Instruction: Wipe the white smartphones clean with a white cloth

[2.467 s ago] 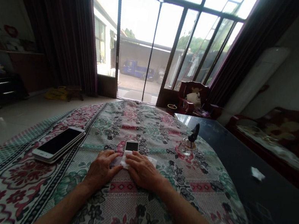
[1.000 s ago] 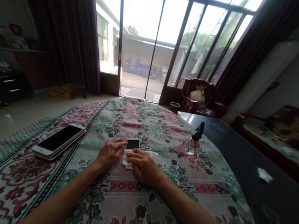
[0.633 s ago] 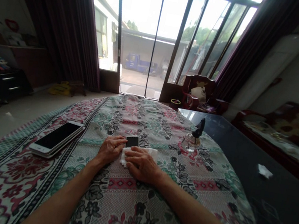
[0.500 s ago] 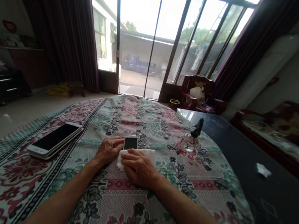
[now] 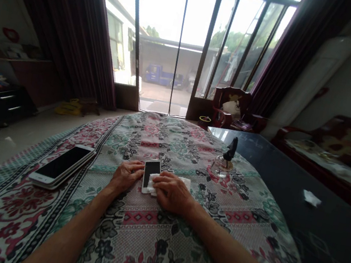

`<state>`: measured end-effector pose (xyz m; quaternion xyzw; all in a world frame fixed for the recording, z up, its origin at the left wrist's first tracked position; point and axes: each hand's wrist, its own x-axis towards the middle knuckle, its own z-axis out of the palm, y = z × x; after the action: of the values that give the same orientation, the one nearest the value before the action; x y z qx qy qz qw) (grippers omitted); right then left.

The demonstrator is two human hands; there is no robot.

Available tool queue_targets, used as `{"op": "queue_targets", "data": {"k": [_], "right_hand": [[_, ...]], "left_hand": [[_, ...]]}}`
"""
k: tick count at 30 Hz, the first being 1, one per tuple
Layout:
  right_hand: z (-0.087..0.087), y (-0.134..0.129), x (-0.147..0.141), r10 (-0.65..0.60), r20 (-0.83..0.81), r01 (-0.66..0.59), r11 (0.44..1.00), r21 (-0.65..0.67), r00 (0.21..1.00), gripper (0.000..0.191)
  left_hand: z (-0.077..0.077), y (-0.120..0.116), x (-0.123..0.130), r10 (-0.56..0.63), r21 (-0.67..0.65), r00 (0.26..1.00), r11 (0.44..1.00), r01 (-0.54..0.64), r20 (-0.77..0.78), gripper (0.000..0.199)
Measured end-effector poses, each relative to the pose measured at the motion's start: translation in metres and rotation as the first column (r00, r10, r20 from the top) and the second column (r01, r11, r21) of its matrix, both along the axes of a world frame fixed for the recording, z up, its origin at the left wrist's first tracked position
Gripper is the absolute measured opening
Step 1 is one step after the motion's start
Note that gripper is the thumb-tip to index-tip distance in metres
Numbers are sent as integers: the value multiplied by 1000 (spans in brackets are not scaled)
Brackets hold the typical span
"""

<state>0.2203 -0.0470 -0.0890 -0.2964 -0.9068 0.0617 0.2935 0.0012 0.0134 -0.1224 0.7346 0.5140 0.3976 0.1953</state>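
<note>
A white smartphone (image 5: 150, 169) with a dark screen lies face up on the patterned tablecloth (image 5: 159, 224). My left hand (image 5: 126, 176) grips it along its left edge, fingers curled and partly hidden. Over the phone's lower right part, my right hand (image 5: 172, 193) presses a folded white tissue (image 5: 184, 181) with bent fingers. The tissue covers some of the screen and spreads out to the right beneath the hand. To the left lies a larger white phone (image 5: 63, 164), stacked on another flat device whose edge shows.
A clear bottle with a black spray head (image 5: 223, 166) stands at the right of the cloth. Crumpled white paper (image 5: 311, 198) lies on the dark tabletop (image 5: 282, 182). Beyond are a wooden armchair (image 5: 230, 107), a sofa (image 5: 346, 143) and glass doors (image 5: 163, 47).
My right hand has slid the tissue up and to the right, uncovering the phone's lower left part. My left hand stays at the phone's left edge. The view has shifted slightly.
</note>
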Motion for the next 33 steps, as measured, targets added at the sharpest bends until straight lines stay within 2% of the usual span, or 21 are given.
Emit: {"op": "queue_targets", "data": {"k": [5, 8, 15, 19, 22, 26, 30, 33], "right_hand": [[-3, 0, -8, 41, 55, -41, 999, 0, 998, 23], [-4, 8, -15, 46, 59, -46, 999, 1, 997, 23], [-3, 58, -24, 5, 54, -5, 1000, 14, 999, 23], [-4, 84, -32, -68, 49, 68, 998, -3, 996, 23], [-5, 91, -35, -128, 32, 129, 991, -29, 991, 23], [-4, 78, -30, -61, 48, 62, 998, -22, 997, 24], [1, 47, -21, 55, 85, -53, 998, -20, 995, 24], [4, 19, -16, 87, 94, -85, 996, -25, 992, 27]], "left_hand": [[-2, 2, -2, -27, -10, 999, 1000, 27, 35, 28], [-2, 3, -3, -34, -20, 999, 999, 35, 38, 28], [-2, 0, -2, 63, 38, 998, 997, -63, 2, 26], [-1, -1, -1, 66, 67, 998, 996, -65, -16, 27], [0, -1, -2, 54, 66, 998, 996, -52, -24, 28], [-1, 0, -3, 82, 61, 996, 995, -80, -29, 29], [-2, 0, -2, 66, 79, 997, 995, -63, -34, 29], [-3, 0, -1, 77, 86, 996, 994, -73, -34, 29]]}}
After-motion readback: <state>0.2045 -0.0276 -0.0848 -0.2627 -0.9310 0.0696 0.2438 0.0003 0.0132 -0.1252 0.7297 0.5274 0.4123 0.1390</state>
